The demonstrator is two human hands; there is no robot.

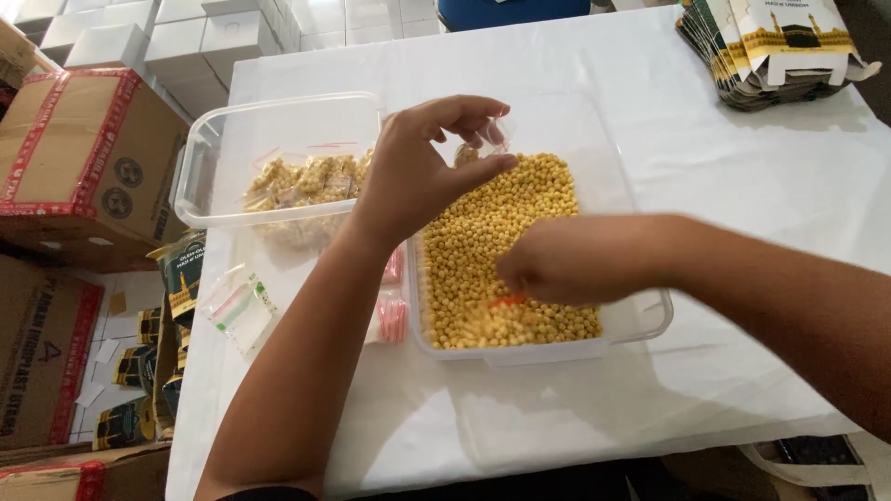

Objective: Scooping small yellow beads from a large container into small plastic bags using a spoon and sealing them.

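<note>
The left forearm rises from the near edge of the table, bare, wrist bent forward; the left hand (418,167) is raised, its thumb and fingers curled toward each other in a pinch, fingertips close together; the right forearm crosses in from the right edge, bare; the right hand (566,260) is lowered, palm down, fingers bunched downward, slightly blurred.

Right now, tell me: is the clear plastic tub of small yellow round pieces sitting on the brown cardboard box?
No, the clear plastic tub of small yellow round pieces rests on the white-covered table.
</note>
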